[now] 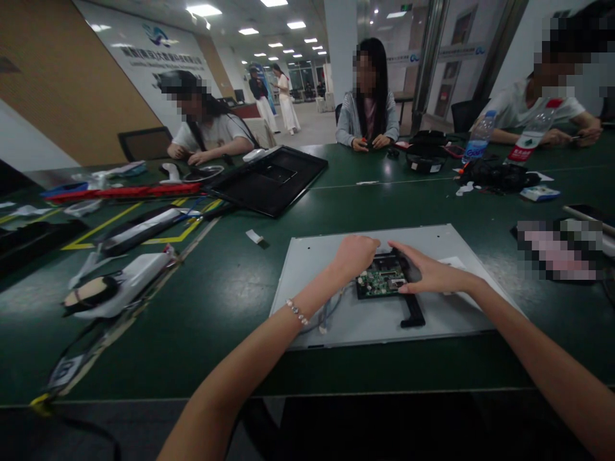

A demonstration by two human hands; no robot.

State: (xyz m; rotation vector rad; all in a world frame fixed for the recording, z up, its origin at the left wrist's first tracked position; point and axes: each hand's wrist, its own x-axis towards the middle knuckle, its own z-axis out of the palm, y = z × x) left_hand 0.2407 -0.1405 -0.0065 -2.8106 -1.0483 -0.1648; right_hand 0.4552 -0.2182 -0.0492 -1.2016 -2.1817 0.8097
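A green circuit board (379, 282) in a black frame lies on a pale flat metal panel (307, 262), which rests on the table in front of me. My right hand (432, 272) holds the board's right side, thumb at the near edge and fingers at the far edge. Over the board's far left corner, my left hand (358, 254) is closed, and its fingertips hide whatever is in them. A black bracket arm (413, 310) sticks out towards me below the board. Beside my left wrist, a grey cable (329, 310) lies loose on the panel.
A black monitor casing (273, 179) lies beyond the panel. To the left are a white device with a beige pad (125, 285) and a red strip (139, 191). Bottles (479, 137) and black cables (500, 176) stand back right. Several people sit around the green table (216, 346).
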